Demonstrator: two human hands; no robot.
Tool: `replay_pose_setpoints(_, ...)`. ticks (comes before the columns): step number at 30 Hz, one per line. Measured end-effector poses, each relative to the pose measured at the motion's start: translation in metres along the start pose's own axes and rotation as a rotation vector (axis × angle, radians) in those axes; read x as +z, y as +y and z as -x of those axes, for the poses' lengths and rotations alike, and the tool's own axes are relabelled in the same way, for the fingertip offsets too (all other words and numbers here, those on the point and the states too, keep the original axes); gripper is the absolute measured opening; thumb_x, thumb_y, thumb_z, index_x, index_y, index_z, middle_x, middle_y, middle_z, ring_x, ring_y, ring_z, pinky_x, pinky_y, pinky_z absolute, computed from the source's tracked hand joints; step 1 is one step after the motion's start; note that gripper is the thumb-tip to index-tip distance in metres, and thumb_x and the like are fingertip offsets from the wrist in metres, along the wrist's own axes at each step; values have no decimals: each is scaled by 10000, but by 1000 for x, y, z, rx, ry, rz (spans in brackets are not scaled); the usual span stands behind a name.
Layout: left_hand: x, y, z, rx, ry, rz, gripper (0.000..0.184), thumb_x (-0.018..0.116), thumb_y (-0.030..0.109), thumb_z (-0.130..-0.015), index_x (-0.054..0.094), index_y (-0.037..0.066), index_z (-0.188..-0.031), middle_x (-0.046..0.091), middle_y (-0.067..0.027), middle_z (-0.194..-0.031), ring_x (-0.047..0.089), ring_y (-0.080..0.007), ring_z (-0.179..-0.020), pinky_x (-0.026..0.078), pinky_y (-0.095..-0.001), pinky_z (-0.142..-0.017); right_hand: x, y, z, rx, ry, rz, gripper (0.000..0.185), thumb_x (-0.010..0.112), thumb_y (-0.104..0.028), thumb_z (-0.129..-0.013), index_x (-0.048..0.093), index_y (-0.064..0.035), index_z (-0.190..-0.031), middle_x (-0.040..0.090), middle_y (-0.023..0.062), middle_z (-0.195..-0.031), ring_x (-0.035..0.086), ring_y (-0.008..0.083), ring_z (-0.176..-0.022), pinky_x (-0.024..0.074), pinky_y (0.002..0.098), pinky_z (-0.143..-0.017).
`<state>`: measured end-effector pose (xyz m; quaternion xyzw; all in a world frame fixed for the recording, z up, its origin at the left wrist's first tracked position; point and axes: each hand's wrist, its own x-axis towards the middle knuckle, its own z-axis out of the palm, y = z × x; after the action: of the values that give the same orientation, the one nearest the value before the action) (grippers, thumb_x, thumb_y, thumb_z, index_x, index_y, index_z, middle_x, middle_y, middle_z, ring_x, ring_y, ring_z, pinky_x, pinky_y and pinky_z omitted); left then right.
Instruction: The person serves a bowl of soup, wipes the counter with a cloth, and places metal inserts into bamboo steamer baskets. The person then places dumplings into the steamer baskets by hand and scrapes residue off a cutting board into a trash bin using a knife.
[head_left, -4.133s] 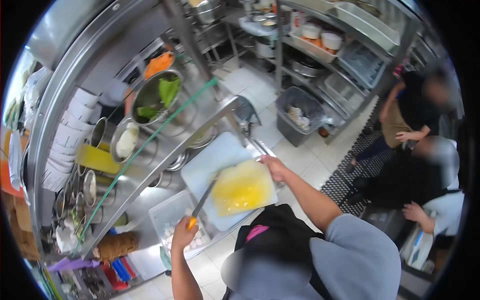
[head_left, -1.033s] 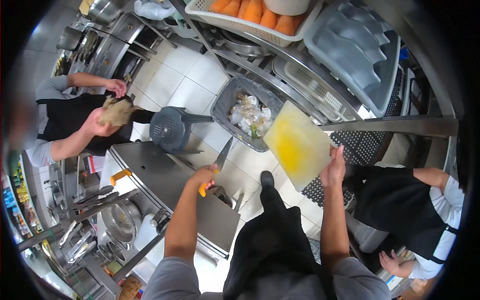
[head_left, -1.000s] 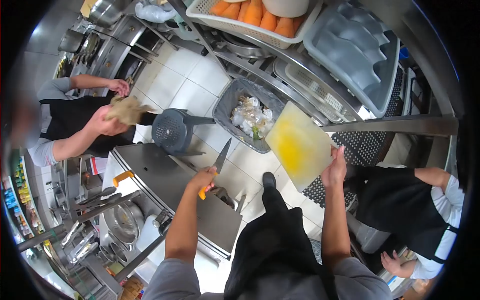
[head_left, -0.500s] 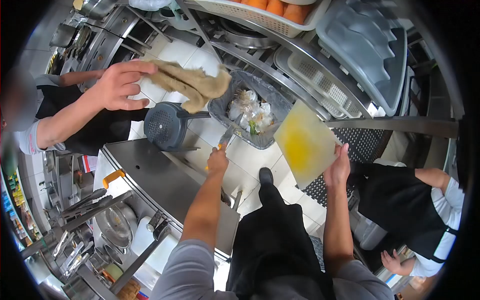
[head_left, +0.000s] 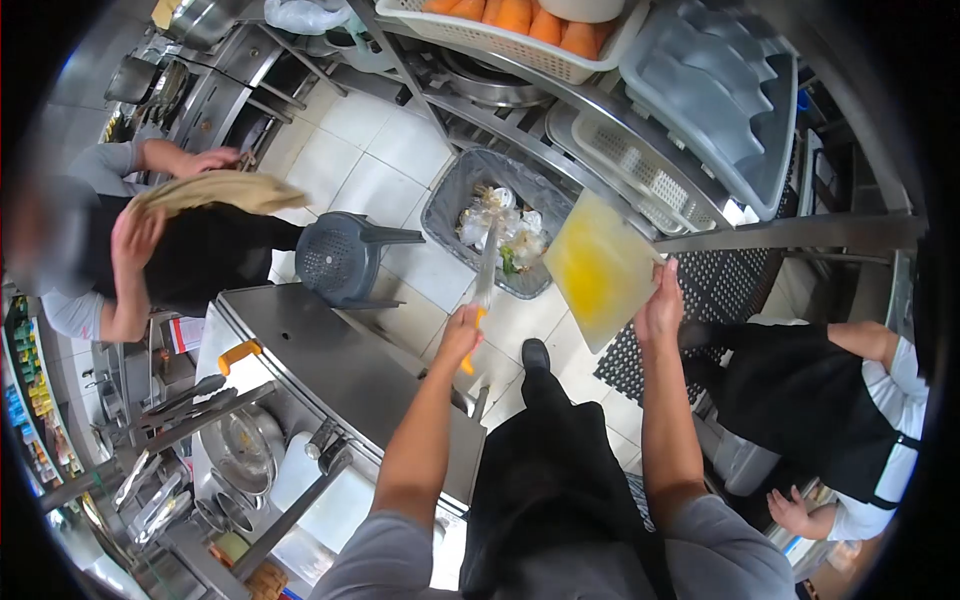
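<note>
My left hand point(head_left: 461, 336) is closed round the orange handle of a knife point(head_left: 487, 275), whose blade points away from me over the bin. In my right hand point(head_left: 658, 305) a cutting board point(head_left: 600, 270) is gripped by its lower right edge. The board is pale, with a yellow stain across its middle, and is held tilted. Beyond both hands stands a bin point(head_left: 450, 205) lined with a dark bag, containing plastic, scraps and something green.
A grey plastic stool point(head_left: 340, 258) stands left of the bin, by a steel counter point(head_left: 340, 350). Shelving at the top holds a crate point(head_left: 500, 42) of carrots and grey trays point(head_left: 710, 100). One co-worker point(head_left: 180, 235) at left holds a brown cloth point(head_left: 215, 192); another point(head_left: 810, 400) stands at right.
My left hand has moved right with the knife, whose blade now points more straight ahead. The board shifted slightly left. The co-worker at left has drawn the cloth back from near the bin.
</note>
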<state>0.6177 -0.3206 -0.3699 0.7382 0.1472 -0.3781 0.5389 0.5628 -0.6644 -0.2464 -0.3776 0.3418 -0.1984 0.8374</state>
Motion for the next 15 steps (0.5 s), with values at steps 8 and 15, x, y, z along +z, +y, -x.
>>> replay_pose_setpoints(8, 42, -71, -104, -98, -12, 81, 459, 451, 490, -1046, 590, 61, -961, 533, -51, -573, 485, -142, -431, 407, -319, -410, -13, 9, 2, 53, -4, 1, 438, 409, -450, -1086, 422, -142, -775, 591, 57, -955, 564, 198, -953, 462, 361, -905)
replay_pose_setpoints(15, -43, -122, 17, 36, 180, -653, 407, 486, 425, -1018, 651, 144, -1262, 701, -164, -1106, 645, -378, -1020, 508, -450, -893, -32, 17, 3, 81, -27, 1, 519, 410, -457, -1081, 498, 37, -1209, 602, 149, -1230, 571, 248, -1157, 429, 374, -1039)
